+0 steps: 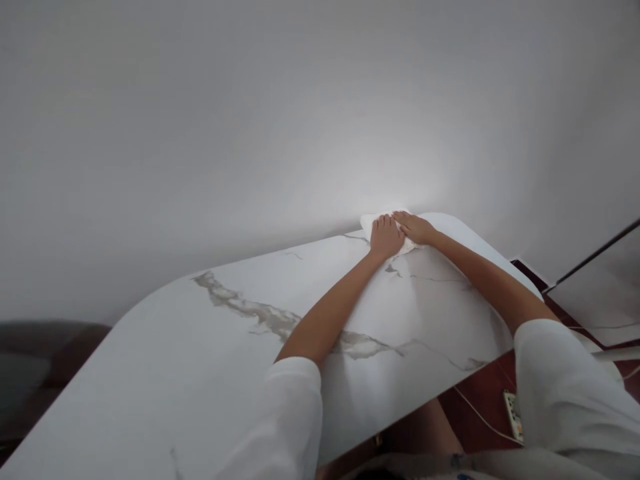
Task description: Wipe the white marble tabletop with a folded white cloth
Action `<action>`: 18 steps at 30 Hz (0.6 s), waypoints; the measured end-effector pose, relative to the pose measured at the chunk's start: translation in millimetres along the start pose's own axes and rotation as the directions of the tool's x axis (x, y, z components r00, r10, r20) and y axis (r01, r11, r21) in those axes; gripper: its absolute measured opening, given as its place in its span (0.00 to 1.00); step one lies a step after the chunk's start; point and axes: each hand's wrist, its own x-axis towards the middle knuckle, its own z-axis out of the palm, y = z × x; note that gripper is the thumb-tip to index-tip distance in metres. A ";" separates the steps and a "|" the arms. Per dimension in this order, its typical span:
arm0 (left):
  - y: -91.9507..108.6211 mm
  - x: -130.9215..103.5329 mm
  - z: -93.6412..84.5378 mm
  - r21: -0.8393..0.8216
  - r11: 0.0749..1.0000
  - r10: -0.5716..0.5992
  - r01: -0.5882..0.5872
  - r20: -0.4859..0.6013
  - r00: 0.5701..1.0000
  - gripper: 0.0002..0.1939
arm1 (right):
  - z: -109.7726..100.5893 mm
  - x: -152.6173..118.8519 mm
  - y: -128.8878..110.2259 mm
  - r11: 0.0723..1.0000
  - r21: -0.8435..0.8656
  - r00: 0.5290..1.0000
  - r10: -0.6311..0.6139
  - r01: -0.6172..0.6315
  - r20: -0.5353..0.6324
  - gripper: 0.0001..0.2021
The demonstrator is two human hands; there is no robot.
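A crumpled white cloth point(367, 223) lies at the far edge of a white marble-patterned tabletop point(200, 373), close to the wall. My left hand point(386, 237) presses down on it, knuckles up, the fingers close together and bent over the cloth. From the right, my right hand point(416, 228) rests on the same cloth with its fingers stretched out flat, the tips beside my left hand. Both arms reach forward across the table. Part of the cloth is hidden under the hands.
A plain pale wall point(250, 120) rises directly behind the table. To the left stands a dark, blurred piece of furniture point(45, 367). On the dark red floor point(483, 400) at the lower right lie a white cable point(480, 415) and a power strip point(513, 417).
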 end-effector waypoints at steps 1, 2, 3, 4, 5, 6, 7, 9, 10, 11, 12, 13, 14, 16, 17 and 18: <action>3.0 7.2 3.3 -0.007 1.000 0.009 -0.009 -0.004 1.000 0.26 | -0.3 0.1 8.8 1.000 0.001 1.000 0.014 -0.014 -0.004 0.28; 7.0 13.7 6.3 -0.013 1.000 0.022 -0.022 -0.007 1.000 0.26 | -1.3 -1.6 17.2 1.000 0.001 1.000 0.030 -0.030 -0.008 0.27; 11.8 19.2 8.9 -0.020 0.999 0.040 -0.040 -0.011 0.999 0.26 | -2.8 -5.0 24.8 0.999 0.000 0.999 0.045 -0.045 -0.011 0.27; 17.2 23.4 11.0 -0.028 0.998 0.060 -0.060 -0.014 0.998 0.26 | -4.6 -9.9 31.1 0.998 -0.004 0.998 0.058 -0.058 -0.014 0.27; 23.1 25.9 12.5 -0.036 0.996 0.079 -0.080 -0.016 0.997 0.26 | -6.9 -16.1 36.0 0.997 -0.010 0.997 0.072 -0.072 -0.015 0.27; 29.4 26.6 13.4 -0.043 0.994 0.096 -0.096 -0.019 0.995 0.26 | -9.3 -23.3 39.2 0.996 -0.019 0.996 0.087 -0.088 -0.012 0.28; 35.7 25.4 13.6 -0.051 0.993 0.109 -0.109 -0.021 0.994 0.26 | -11.9 -31.3 40.6 0.994 -0.028 0.994 0.106 -0.106 -0.007 0.28; 48.2 17.7 11.8 -0.069 0.989 0.132 -0.134 -0.024 0.991 0.26 | -17.2 -49.5 38.5 0.989 -0.044 0.989 0.145 -0.145 0.003 0.28; 54.2 11.5 9.9 -0.079 0.986 0.144 -0.146 -0.025 0.989 0.26 | -19.7 -59.3 35.2 0.986 -0.049 0.987 0.163 -0.162 0.008 0.29; 60.0 4.1 7.4 -0.088 0.983 0.158 -0.159 -0.024 0.987 0.26 | -22.2 -69.5 30.7 0.983 -0.052 0.984 0.176 -0.175 0.013 0.29; 65.6 -4.4 4.4 -0.096 0.980 0.171 -0.173 -0.021 0.985 0.26 | -24.6 -80.1 25.3 0.981 -0.053 0.982 0.186 -0.185 0.017 0.29; 71.1 -13.6 1.0 -0.100 0.978 0.184 -0.185 -0.018 0.983 0.26 | -26.9 -91.0 18.9 0.980 -0.052 0.981 0.195 -0.194 0.018 0.29; 76.6 -23.6 -2.8 -0.100 0.976 0.192 -0.192 -0.015 0.981 0.26 | -29.2 -102.2 11.8 0.978 -0.049 0.979 0.205 -0.204 0.020 0.29; 87.5 -45.4 -11.5 -0.097 0.975 0.198 -0.198 -0.008 0.980 0.26 | -34.0 -125.4 -4.4 0.975 -0.040 0.975 0.221 -0.220 0.021 0.29; 93.2 -57.3 -16.2 -0.095 0.976 0.199 -0.198 -0.006 0.980 0.27 | -36.7 -137.5 -13.4 0.974 -0.035 0.975 0.224 -0.223 0.019 0.29; 99.0 -69.6 -21.2 -0.095 0.976 0.198 -0.197 -0.003 0.980 0.27 | -39.8 -149.8 -22.9 0.975 -0.032 0.975 0.220 -0.220 0.015 0.28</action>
